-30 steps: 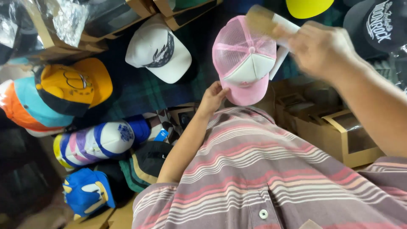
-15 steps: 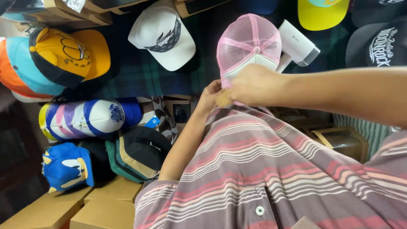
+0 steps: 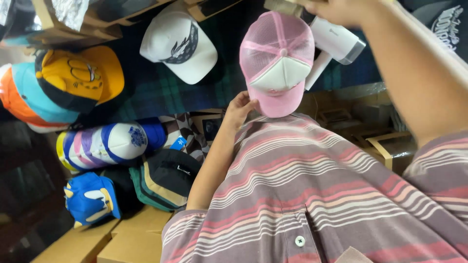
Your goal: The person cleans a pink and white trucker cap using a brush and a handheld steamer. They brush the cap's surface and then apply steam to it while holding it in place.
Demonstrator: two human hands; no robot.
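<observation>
Striped pink-grey shirt (image 3: 312,195) nearest. Left hand (image 3: 240,109): fingers (image 3: 251,103) curled on the brim of pink-and-white mesh-backed cap (image 3: 278,63), lying on dark plaid surface (image 3: 161,87). Right hand (image 3: 336,9) beyond cap, closed on tan object (image 3: 282,6); grip partly out of view.

Eight caps show clearly: one pink-and-white mesh cap (image 3: 278,63), one white cap (image 3: 178,46), one yellow cap (image 3: 80,78), one orange-and-teal cap (image 3: 19,102), one striped blue-and-purple cap (image 3: 109,143), one blue cap (image 3: 90,197), one black-and-green cap (image 3: 163,180), and one dark cap (image 3: 446,24). One white handheld appliance (image 3: 336,41) lies beside them, and two hands are in view.
</observation>
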